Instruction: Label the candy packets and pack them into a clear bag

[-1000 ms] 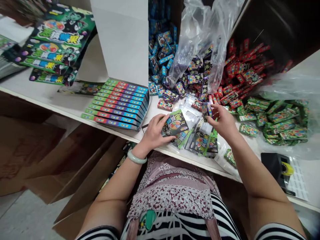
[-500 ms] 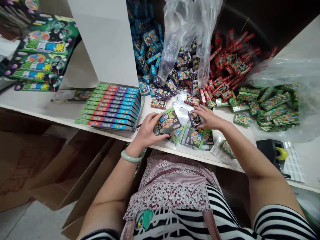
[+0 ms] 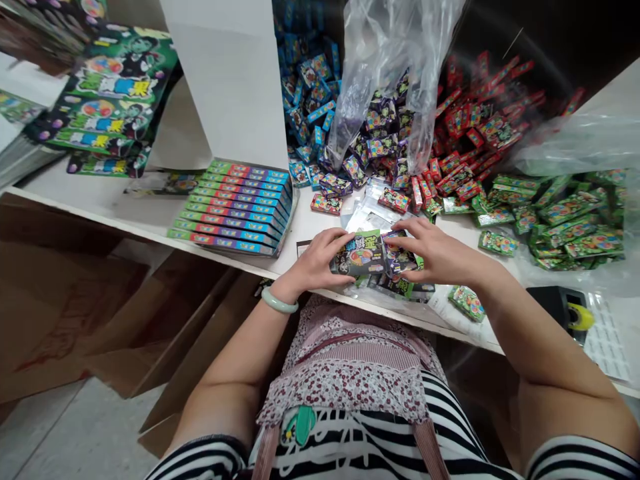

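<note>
Nearest the body, at the front edge of the tabletop (image 3: 150, 217), left hand (image 3: 315, 263) has its grip closed on a green pouch (image 3: 361, 253), fingers curled round its left end, held just above the surface. Right hand (image 3: 435, 253) grasps a small purple packet (image 3: 396, 250) at the pouch's right end, packet touching pouch. Under both hands: more flat pouches (image 3: 400, 285), overlapping. Jade bangle (image 3: 278, 303) on left wrist. Left of the hands, a tray of striped boxes (image 3: 235, 207), rows parallel. Right, a tape dispenser (image 3: 565, 310) near the edge. Further back, loose packets in colour groups: green pile (image 3: 560, 217) at right, red pile (image 3: 475, 133), purple pile (image 3: 380, 143) partly inside a clear bag (image 3: 400, 53), blue pile (image 3: 310, 93). Far left, large green bags (image 3: 110, 93) stacked.
</note>
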A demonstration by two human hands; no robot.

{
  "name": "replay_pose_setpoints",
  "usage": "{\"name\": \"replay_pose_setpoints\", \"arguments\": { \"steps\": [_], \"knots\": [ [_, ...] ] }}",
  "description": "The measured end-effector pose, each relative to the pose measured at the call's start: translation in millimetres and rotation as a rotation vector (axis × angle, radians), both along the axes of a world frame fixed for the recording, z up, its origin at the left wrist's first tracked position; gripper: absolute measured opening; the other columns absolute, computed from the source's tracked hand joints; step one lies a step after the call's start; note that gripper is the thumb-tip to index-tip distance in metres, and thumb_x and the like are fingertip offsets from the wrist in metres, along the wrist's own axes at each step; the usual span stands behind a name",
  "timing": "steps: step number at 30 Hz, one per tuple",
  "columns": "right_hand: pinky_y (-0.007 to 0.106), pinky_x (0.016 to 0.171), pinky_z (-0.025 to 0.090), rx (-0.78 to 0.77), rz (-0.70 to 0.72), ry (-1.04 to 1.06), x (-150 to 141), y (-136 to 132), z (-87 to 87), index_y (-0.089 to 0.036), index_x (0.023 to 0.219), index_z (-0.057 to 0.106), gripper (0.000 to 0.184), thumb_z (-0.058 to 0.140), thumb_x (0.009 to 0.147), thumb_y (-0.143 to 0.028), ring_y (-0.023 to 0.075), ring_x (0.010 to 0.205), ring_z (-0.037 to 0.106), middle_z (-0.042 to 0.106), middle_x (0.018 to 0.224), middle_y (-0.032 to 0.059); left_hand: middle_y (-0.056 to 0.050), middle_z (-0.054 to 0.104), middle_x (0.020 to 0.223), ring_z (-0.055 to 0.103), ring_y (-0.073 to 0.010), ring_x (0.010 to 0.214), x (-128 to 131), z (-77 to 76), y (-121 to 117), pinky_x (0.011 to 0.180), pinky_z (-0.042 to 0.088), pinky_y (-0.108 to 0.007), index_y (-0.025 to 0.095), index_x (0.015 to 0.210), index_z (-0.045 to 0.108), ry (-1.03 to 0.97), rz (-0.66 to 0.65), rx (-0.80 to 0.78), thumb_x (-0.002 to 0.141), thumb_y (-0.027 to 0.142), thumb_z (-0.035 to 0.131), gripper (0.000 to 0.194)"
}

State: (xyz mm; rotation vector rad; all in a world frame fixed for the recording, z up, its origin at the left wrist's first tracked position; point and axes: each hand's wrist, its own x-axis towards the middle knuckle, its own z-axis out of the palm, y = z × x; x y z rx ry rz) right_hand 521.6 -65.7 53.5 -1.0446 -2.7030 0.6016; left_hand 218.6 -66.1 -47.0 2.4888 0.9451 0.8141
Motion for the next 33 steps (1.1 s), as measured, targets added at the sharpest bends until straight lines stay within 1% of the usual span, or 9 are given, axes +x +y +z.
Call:
{"name": "replay_pose_setpoints", "arguments": {
  "steps": [6,13,17,20,22,24,27,30,33],
  "knots": [
    [0.06,0.107,0.044,0.049,0.018,-0.043,-7.2,3.7,-9.0,-0.028,0.134,0.063,0.06,0.078,0.076,-0.032,0.0376,0.125,0.053,0.059,0.135,0.0133,-0.016,0.049,0.136,0.052,-0.0337,0.128,4.4,2.4,-5.3,0.108,0.049,-0.054,0.027,0.153,0.036,-0.031,-0.063,-0.052,0.075,0.056,0.08,0.094],
    [0.057,0.113,0.043,-0.001,-0.066,0.19,-10.7,5.2,-25.0,-0.029,0.149,0.043,0.085,0.079,0.076,-0.055,0.0362,0.138,0.047,0.047,0.151,0.0157,-0.015,0.05,0.133,0.054,-0.0327,0.124,10.6,1.7,-4.3,0.106,0.05,-0.055,0.025,0.151,0.038,-0.098,0.014,-0.045,0.075,0.057,0.079,0.092],
    [0.063,0.116,0.034,0.087,-0.219,0.284,-15.1,-3.8,-33.6,-0.029,0.144,0.048,0.063,0.064,0.089,-0.055,0.036,0.137,0.049,0.066,0.13,0.0137,-0.016,0.05,0.134,0.053,-0.0327,0.125,11.5,-1.3,-3.5,0.107,0.049,-0.055,0.023,0.151,0.039,-0.146,0.089,-0.016,0.076,0.057,0.078,0.091],
    [0.068,0.119,0.024,0.07,-0.19,0.278,-21.6,-7.6,-37.2,-0.031,0.141,0.052,0.048,0.056,0.095,-0.047,0.0354,0.141,0.047,0.069,0.128,0.0113,-0.017,0.051,0.135,0.053,-0.0339,0.126,10.2,-3.0,-0.7,0.107,0.049,-0.056,0.023,0.151,0.039,-0.158,0.088,0.005,0.075,0.059,0.078,0.093],
    [0.067,0.119,0.024,0.048,-0.217,0.347,-24.9,-0.7,-37.0,-0.033,0.139,0.054,0.044,0.055,0.097,-0.042,0.0334,0.137,0.053,0.07,0.128,0.0092,-0.017,0.05,0.136,0.052,-0.0351,0.127,6.7,-2.9,3.1,0.108,0.048,-0.057,0.023,0.151,0.039,-0.161,0.105,0.006,0.074,0.061,0.078,0.095],
    [0.063,0.116,0.034,0.052,-0.322,0.499,-29.1,18.8,-35.1,-0.033,0.133,0.058,0.037,0.054,0.097,-0.039,0.0303,0.123,0.063,0.074,0.118,0.0074,-0.018,0.05,0.137,0.051,-0.0357,0.129,0.9,-1.1,8.3,0.11,0.047,-0.058,0.023,0.151,0.04,-0.176,0.139,-0.005,0.073,0.063,0.078,0.095],
    [0.053,0.102,0.051,0.059,-0.433,0.664,-47.3,72.6,-30.2,-0.03,0.118,0.066,0.027,0.057,0.094,-0.04,0.0271,0.105,0.07,0.075,0.107,0.0069,-0.017,0.051,0.135,0.054,-0.0335,0.127,-9.4,3.9,17.5,0.109,0.048,-0.056,0.023,0.149,0.043,-0.253,0.09,-0.085,0.073,0.063,0.078,0.092],
    [0.049,0.099,0.053,0.054,-0.357,0.568,-86.7,146.6,-24.2,-0.026,0.115,0.068,0.03,0.062,0.089,-0.04,0.0276,0.108,0.069,0.073,0.114,0.0089,-0.014,0.054,0.133,0.056,-0.0324,0.125,-18.2,7.4,26.9,0.11,0.048,-0.055,0.026,0.147,0.047,-0.376,-0.09,-0.232,0.076,0.064,0.075,0.085],
    [0.052,0.106,0.047,0.188,-0.294,0.349,-136.0,226.7,-17.7,-0.021,0.122,0.066,0.041,0.067,0.083,-0.036,0.0318,0.118,0.063,0.068,0.125,0.0127,-0.014,0.056,0.133,0.055,-0.0344,0.126,-25.0,3.5,35.2,0.112,0.044,-0.057,0.026,0.144,0.052,-0.535,-0.195,-0.39,0.075,0.07,0.072,0.084]
  ]
}}
